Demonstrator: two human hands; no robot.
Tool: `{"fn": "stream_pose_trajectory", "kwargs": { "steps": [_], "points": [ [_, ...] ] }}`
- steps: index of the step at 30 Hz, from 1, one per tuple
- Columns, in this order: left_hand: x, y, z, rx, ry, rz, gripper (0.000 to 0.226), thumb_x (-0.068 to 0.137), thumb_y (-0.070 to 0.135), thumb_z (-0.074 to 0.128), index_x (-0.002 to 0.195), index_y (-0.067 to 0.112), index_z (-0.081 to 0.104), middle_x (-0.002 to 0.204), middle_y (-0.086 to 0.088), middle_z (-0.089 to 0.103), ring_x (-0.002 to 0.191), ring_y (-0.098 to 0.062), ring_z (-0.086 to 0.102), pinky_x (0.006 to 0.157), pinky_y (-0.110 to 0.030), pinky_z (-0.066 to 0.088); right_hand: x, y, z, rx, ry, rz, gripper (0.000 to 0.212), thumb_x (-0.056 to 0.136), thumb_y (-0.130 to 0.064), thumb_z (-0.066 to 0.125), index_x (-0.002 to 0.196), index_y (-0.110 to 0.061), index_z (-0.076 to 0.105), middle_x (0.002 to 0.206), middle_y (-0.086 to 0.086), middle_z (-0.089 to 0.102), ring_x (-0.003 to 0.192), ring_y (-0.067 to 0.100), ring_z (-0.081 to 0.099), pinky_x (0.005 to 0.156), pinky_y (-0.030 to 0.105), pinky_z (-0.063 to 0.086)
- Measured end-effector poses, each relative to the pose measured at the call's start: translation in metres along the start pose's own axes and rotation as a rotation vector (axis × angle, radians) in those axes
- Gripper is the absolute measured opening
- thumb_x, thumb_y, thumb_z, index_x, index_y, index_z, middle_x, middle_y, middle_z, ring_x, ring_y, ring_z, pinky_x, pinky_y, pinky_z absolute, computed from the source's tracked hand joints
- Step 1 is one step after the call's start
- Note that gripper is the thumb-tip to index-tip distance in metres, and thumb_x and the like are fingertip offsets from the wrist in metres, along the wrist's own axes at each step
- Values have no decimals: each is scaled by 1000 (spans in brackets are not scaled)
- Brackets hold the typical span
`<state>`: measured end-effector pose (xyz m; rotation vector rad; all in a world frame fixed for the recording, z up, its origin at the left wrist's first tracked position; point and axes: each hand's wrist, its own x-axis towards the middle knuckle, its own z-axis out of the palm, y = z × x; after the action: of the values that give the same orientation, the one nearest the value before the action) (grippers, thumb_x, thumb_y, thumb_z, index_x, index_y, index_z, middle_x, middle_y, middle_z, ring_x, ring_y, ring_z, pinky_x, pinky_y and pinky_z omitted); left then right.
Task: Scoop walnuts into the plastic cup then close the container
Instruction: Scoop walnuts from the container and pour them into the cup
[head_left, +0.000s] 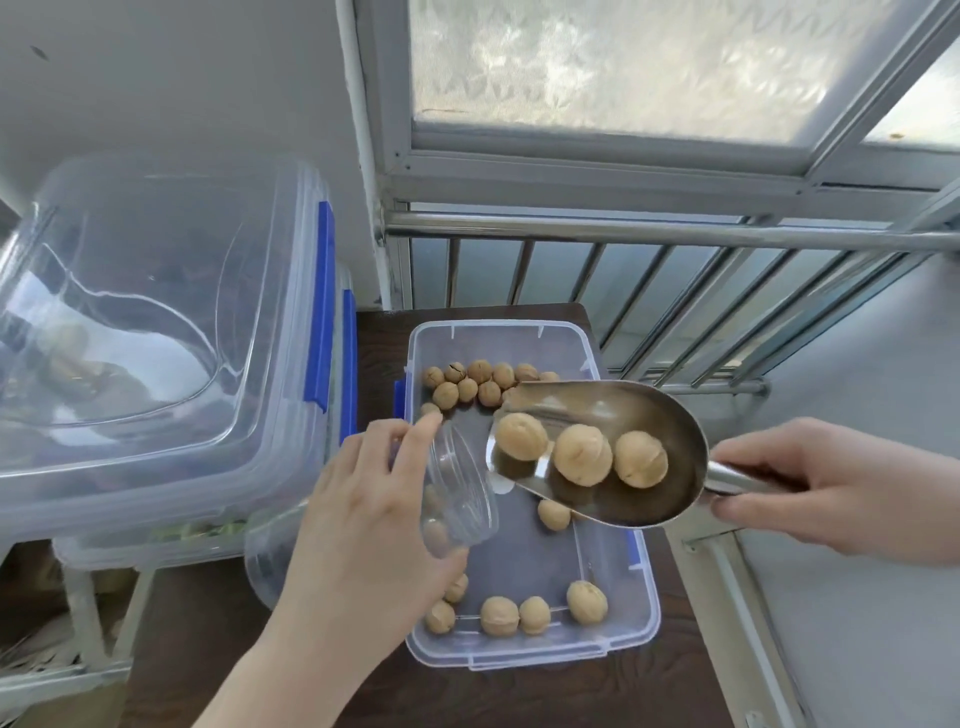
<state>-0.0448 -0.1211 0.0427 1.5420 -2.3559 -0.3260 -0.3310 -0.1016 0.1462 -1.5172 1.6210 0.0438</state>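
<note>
My left hand (358, 525) grips a clear plastic cup (460, 491), tilted with its mouth toward the right above the open container (613, 644). My right hand (821, 483) holds the handle of a metal scoop (639, 410) that carries three walnuts (582, 454). The scoop's front lip sits right at the cup's mouth. A couple of walnuts show through the cup's wall. Several loose walnuts (498, 616) lie on the container floor, some at the far end and some near the front.
The container stands on a dark wooden table (218, 639). Large clear storage boxes with blue clasps (156, 332) are stacked at the left. A window (613, 67) and metal railing (675, 236) are behind the table. A grey ledge (857, 623) runs along the right.
</note>
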Motion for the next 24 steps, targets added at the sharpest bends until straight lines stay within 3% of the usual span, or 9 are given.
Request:
{"fn": "stream_pose_trajectory", "kwargs": {
  "steps": [3, 5, 7, 11, 15, 17, 21, 24],
  "points": [
    [-4, 0, 6, -51, 14, 92, 97, 47, 34, 86, 132, 13, 46, 112, -4, 58, 100, -24, 60, 87, -36, 52, -9, -14, -2, -130, -69, 7, 17, 80, -38, 64, 81, -21, 67, 50, -7, 46, 43, 4, 39, 42, 13, 33],
    [-8, 1, 9, -88, 27, 169, 91, 52, 36, 81, 133, 15, 45, 116, -3, 57, 106, -23, 58, 91, -37, 51, -11, -22, 1, -288, -121, -4, 41, 66, -59, 52, 90, -30, 65, 60, 0, 53, 50, 3, 42, 52, 29, 43],
    [-13, 3, 12, -117, 33, 221, 88, 53, 35, 78, 133, 16, 45, 118, -2, 55, 108, -21, 56, 93, -37, 50, -13, -27, 4, -384, -123, 37, 51, 61, -64, 42, 91, -28, 62, 75, 6, 59, 52, 5, 41, 59, 36, 50],
    [-22, 4, 20, -199, 61, 241, 84, 56, 33, 75, 133, 18, 44, 119, 1, 52, 107, -20, 55, 93, -39, 50, -22, -37, 10, -506, -96, 90, 41, 68, -56, 46, 88, -22, 57, 73, 4, 54, 51, 7, 40, 55, 28, 41],
    [-28, 0, 23, -243, 80, 213, 79, 61, 40, 69, 133, 20, 44, 121, 6, 49, 110, -14, 53, 93, -32, 49, -34, -42, 10, -603, -63, 104, 61, 50, -64, 29, 89, -27, 58, 79, -5, 56, 52, 12, 43, 55, 26, 43],
    [-31, -1, 23, -264, 81, 188, 85, 57, 42, 72, 134, 22, 42, 123, 8, 47, 112, -11, 51, 95, -24, 44, -39, -39, 7, -603, -41, 154, 67, 47, -66, 27, 91, -29, 60, 72, -6, 55, 51, 12, 44, 55, 26, 43],
    [-34, -5, 22, -374, 175, 102, 90, 54, 43, 82, 133, 21, 44, 124, 9, 49, 118, -6, 48, 98, -14, 38, -33, -27, 17, -582, -51, 304, 53, 62, -61, 41, 80, -14, 57, 49, 1, 49, 40, 12, 39, 49, 22, 36],
    [-35, -3, 22, -536, 292, 15, 91, 53, 45, 83, 132, 25, 42, 123, 14, 50, 119, -3, 49, 99, -14, 40, -8, -19, 49, -584, -109, 356, 40, 90, -35, 45, 59, -11, 37, 56, -1, 42, 41, 11, 45, 35, 18, 28]
  ]
}}
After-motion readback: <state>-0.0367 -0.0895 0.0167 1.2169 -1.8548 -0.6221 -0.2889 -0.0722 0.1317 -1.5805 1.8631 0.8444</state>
